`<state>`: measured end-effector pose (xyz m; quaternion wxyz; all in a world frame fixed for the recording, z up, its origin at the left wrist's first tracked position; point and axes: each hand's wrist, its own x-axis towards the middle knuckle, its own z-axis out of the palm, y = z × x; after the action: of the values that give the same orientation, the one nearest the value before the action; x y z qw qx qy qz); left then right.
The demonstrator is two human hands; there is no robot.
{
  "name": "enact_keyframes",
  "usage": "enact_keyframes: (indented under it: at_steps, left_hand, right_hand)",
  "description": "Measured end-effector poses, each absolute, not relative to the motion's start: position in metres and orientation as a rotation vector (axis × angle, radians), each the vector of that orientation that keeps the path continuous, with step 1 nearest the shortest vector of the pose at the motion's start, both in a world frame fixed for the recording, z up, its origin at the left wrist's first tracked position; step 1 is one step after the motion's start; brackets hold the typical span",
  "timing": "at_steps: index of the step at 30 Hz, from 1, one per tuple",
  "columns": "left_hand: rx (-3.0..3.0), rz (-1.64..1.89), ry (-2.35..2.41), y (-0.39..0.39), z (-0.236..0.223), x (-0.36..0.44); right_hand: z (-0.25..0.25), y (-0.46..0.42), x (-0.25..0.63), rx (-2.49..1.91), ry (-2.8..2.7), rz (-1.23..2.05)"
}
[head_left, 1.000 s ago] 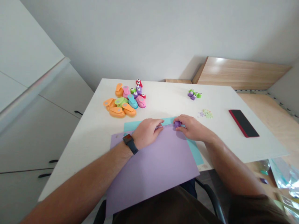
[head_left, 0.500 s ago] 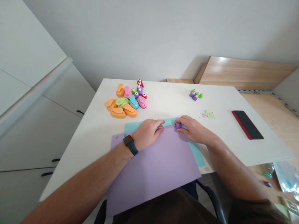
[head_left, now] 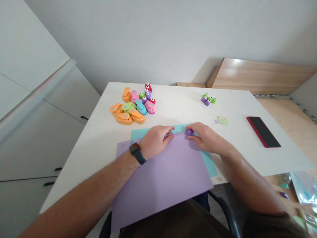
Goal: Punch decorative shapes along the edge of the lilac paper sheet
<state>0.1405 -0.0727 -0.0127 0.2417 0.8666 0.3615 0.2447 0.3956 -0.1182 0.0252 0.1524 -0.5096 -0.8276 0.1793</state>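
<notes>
Still pinching a small purple object (head_left: 189, 132) (too small to tell exactly what) in the fingers of the right hand (head_left: 206, 138), at the top edge of a lilac paper sheet (head_left: 160, 185) lying over a teal sheet (head_left: 141, 134) on the tabletop (head_left: 173, 105); left hand (head_left: 156, 141) staying relaxed on that edge, fingers unclenched, hardly changing from the earlier frame.
</notes>
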Motion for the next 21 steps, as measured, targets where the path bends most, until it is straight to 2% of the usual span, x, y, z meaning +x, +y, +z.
enact_keyframes:
  at_steps: [21]
  left_hand:
    - [2.404, 0.7, 0.977, -0.0708, -0.0148, 0.1395]
  right_hand:
    - [0.0186, -0.112, 0.3965, -1.444, -2.317, 0.519]
